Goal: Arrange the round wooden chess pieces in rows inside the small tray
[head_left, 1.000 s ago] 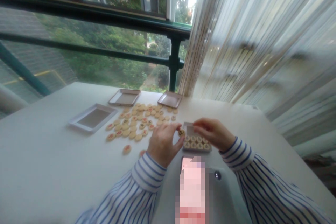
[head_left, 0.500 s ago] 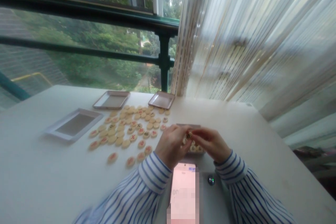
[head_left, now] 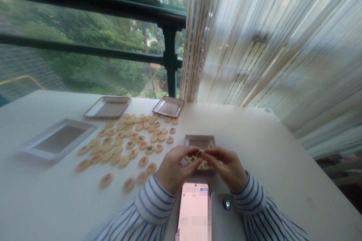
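Observation:
My left hand [head_left: 172,167] and my right hand [head_left: 229,165] meet over a small grey tray [head_left: 200,142] that holds several round wooden game pieces. The fingertips of both hands pinch one wooden piece [head_left: 200,154] with a dark mark, just above the tray's near end. Both sleeves are white with blue stripes. Left of the tray, several more wooden pieces [head_left: 132,145] with red or black marks lie spread on the white table [head_left: 51,196].
Two small trays, a tray [head_left: 107,107] and another tray [head_left: 168,106], sit at the table's far edge by the window. A larger white tray [head_left: 56,142] lies at the left. A phone [head_left: 195,211] stands upright near me, beside a grey object [head_left: 227,214]. A curtain [head_left: 268,45] hangs at right.
My left hand carried a wooden piece from beside the tray to my right hand, and both now pinch it together. The view has shifted so the table sits further left.

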`<state>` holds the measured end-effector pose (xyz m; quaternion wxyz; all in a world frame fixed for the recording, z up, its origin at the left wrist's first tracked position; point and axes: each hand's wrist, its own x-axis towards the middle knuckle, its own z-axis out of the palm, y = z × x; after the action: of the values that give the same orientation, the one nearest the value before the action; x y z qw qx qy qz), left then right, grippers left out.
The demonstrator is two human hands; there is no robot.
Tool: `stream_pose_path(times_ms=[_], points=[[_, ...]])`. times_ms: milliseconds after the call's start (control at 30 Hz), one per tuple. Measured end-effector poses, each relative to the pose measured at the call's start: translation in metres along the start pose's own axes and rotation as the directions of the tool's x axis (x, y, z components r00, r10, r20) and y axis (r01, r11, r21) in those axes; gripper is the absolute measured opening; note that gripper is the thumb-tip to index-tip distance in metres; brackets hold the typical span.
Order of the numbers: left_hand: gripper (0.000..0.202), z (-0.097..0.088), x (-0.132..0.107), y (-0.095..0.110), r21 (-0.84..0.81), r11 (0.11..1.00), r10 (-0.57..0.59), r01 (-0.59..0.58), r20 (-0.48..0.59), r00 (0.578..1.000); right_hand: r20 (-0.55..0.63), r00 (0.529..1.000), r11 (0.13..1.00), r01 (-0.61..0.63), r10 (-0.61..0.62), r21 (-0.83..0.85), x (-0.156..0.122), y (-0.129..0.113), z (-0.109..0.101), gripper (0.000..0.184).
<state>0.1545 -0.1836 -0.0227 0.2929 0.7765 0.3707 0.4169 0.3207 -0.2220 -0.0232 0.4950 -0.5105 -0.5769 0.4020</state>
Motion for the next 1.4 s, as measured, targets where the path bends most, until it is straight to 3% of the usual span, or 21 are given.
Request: stream_pose_path(times_ms=[167,300,800,1167,1400], points=[[0.019,0.000,0.001,0.005,-0.166,0.965,-0.193,0.203,0.073,0.979,0.002,0.998,0.990,0.061,-0.061,-0.124,-0.003,-0.004,0.001,0.018],[0.015,0.000,0.003,0.008,-0.208,0.942,-0.252,0.264,0.083,0.964,0.021,0.993,0.978,0.117,-0.115,-0.175,-0.005,-0.004,0.001,0.019],[0.022,0.000,0.002,0.004,-0.310,0.887,-0.324,0.344,0.116,0.939,0.075,0.949,0.873,0.311,-0.306,-0.374,-0.005,-0.008,0.003,0.018],[0.025,0.000,0.002,0.000,-0.433,0.815,-0.369,0.385,0.124,0.921,0.118,0.883,0.701,0.435,-0.454,-0.565,-0.002,-0.010,0.001,0.022],[0.023,0.002,0.002,-0.007,-0.441,0.833,-0.336,0.335,0.078,0.939,0.228,0.875,0.561,0.455,-0.427,-0.692,0.004,-0.015,0.000,0.025]])
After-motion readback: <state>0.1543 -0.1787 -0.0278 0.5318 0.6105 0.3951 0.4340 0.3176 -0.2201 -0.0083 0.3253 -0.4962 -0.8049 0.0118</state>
